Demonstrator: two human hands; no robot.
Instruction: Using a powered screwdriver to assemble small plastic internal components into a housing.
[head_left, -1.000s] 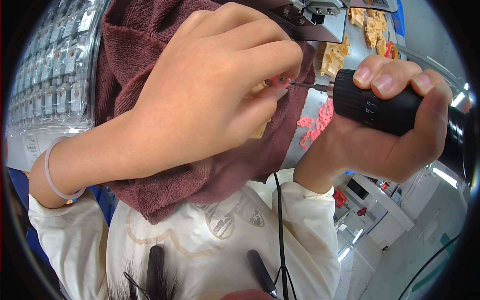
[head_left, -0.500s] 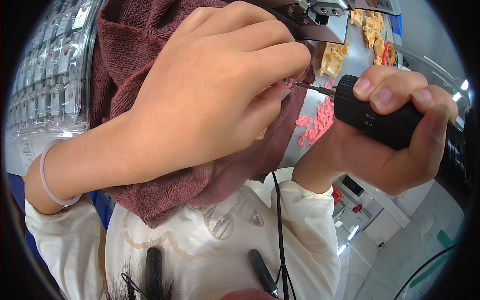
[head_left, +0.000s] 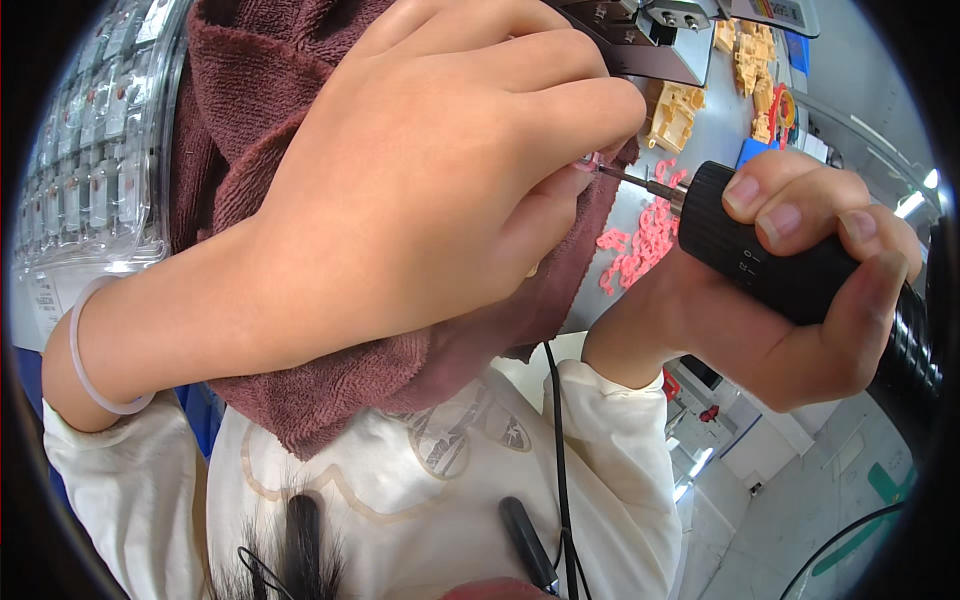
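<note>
My right hand (head_left: 800,260) wraps round a black electric screwdriver (head_left: 770,250), its thin bit pointing left. The bit's tip meets a small pink part (head_left: 592,160) pinched between the thumb and forefinger of my left hand (head_left: 430,170). Most of what the left hand holds is hidden behind its fingers; a sliver of yellowish plastic (head_left: 533,270) shows below the thumb. Beneath the left hand lies a crumpled maroon towel (head_left: 255,90).
Loose pink plastic pieces (head_left: 645,245) lie right of the towel. Beyond them are yellow plastic housings (head_left: 676,116) and a metal device (head_left: 660,45). A clear blister tray (head_left: 100,150) of small parts stands at the left. A black cable (head_left: 558,450) runs down my front.
The screwdriver and my right hand have shifted slightly right and down. My left hand has moved a little to the right and up, with the bit still at the pink part.
</note>
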